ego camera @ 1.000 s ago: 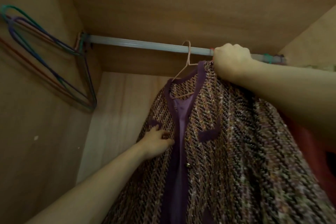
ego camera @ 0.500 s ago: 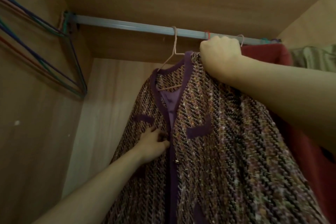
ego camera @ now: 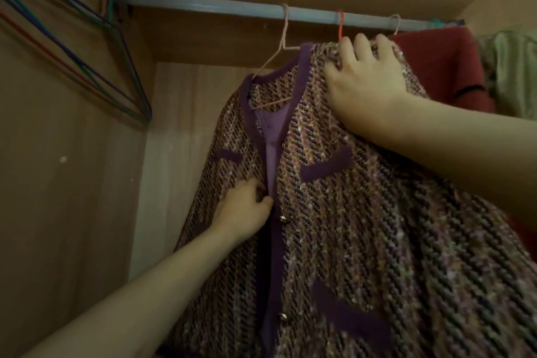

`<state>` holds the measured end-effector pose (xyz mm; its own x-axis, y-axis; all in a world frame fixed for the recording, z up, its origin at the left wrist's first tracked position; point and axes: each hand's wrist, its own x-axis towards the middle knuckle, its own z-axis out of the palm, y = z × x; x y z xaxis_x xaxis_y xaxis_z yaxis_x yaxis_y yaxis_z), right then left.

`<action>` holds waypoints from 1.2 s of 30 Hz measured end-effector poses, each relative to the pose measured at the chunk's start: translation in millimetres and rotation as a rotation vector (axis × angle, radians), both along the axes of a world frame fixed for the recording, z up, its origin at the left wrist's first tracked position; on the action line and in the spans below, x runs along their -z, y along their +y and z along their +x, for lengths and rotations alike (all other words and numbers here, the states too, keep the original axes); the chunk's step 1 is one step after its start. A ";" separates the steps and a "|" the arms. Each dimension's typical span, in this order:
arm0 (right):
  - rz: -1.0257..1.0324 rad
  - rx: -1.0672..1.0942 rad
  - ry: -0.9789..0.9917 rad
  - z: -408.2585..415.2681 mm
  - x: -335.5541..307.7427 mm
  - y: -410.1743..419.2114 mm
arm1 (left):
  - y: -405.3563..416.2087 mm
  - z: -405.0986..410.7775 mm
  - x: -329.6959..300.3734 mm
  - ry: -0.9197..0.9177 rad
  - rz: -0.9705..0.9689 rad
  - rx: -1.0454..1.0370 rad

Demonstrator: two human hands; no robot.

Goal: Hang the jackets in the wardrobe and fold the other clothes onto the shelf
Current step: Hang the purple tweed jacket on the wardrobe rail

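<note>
Under the wardrobe's top panel, the tweed jacket [ego camera: 334, 212] hangs from a pale pink hanger [ego camera: 283, 38] hooked over the grey-blue rail [ego camera: 203, 6], with its purple-trimmed front facing the camera. The right hand [ego camera: 369, 87] lies on the jacket's shoulder near the rail, fingers [ego camera: 361, 43] spread and fairly straight, pressing rather than gripping. The left hand [ego camera: 244, 209] is lower down at the front opening, its fingers curled to pinch the purple edge just above a small metal button [ego camera: 283, 219]. My reading is that the jacket is already on the rail and the step in hand is settling it: squaring the shoulders on the hanger and drawing the two front edges together. To do that well, the upper hand should steady the shoulder so the hook does not slide or tip, while the lower hand pulls the edge straight down, not sideways, so the neckline sits centred. A red garment [ego camera: 444, 67] and a green one [ego camera: 511, 73] hang just beside it on the right, so it should end up clear of them without bunching. Empty wire hangers [ego camera: 87, 46] hang at the rail's left end. No label, brand or writing can be read anywhere.
</note>
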<state>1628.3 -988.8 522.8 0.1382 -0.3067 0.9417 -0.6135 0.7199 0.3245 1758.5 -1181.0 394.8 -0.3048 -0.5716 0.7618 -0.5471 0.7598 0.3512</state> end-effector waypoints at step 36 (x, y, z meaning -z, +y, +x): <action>0.798 -0.404 -0.350 -47.3 239.6 291.0 | 367.2 15.6 144.1 -0.518 0.105 -0.049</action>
